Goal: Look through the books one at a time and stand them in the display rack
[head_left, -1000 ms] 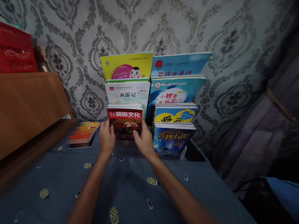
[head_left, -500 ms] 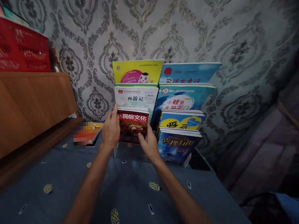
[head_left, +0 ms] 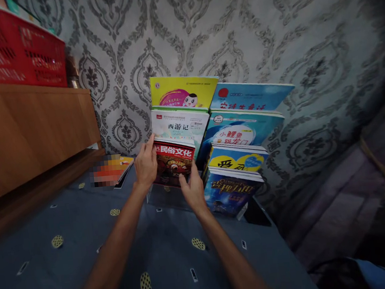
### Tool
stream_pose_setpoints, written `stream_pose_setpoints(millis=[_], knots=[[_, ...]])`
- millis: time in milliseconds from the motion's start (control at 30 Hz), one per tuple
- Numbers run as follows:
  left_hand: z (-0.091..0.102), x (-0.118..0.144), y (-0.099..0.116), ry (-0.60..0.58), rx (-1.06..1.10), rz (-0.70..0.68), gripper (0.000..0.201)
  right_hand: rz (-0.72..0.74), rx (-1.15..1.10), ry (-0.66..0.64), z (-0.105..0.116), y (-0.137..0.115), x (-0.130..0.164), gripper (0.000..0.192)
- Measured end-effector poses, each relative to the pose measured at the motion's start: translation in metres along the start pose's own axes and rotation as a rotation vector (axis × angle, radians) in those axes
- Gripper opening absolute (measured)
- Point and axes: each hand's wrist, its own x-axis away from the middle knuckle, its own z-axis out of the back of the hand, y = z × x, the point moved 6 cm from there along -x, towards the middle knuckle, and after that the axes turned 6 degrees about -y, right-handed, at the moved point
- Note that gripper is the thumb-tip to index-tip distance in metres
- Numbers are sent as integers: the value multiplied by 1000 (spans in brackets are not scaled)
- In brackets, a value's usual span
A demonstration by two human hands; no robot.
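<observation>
Red-covered book (head_left: 175,161), white lettering over a dark pictorial front; located at the centre of the frame, foremost in the left of two columns of books. Standing upright or nearly so. Pale edges show behind its top; from where I stand I cannot tell whether they are its own pages or further volumes.

Handling, judged by eye: fairly light, apparently a paperback; cover smooth, probably somewhat slippery; stiff enough to keep its shape when pressed from both sides, corners liable to bend. Best hold: the two side edges, about mid-height, thumbs flat to the front.

Position relative to fingers: between the two hands. Left hand (head_left: 146,162), left of centre: fingers laid along the left edge, uppermost tip level with the book's top, beside the white book (head_left: 177,123); whether they clasp or merely steady, I cannot tell. Right hand (head_left: 194,190), right of centre: grasping the right side, thumb against the lower front cover, fingers at the edge.

Adjacent items: white book, directly behind; yellow-green book (head_left: 187,88), rearmost, higher in the frame; dark blue book (head_left: 230,190), right of the right hand, front of the second column; orange book (head_left: 109,172), apart, centre left, partly obscured; patterned cloth (head_left: 169,263), lower frame, beneath all.
</observation>
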Motion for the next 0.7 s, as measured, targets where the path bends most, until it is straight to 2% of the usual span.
stream_pose_setpoints(millis=[200, 333, 700], knots=[[-10, 5, -23, 136, 236, 135, 46, 35, -13, -2, 0, 7, 0, 73], [-12, 6, -22, 127, 195, 114, 35, -2, -41, -1, -2, 12, 1, 73], [-17, 11, -22, 124, 170, 111, 39, -13, -56, -39, -3, 12, -1, 72]])
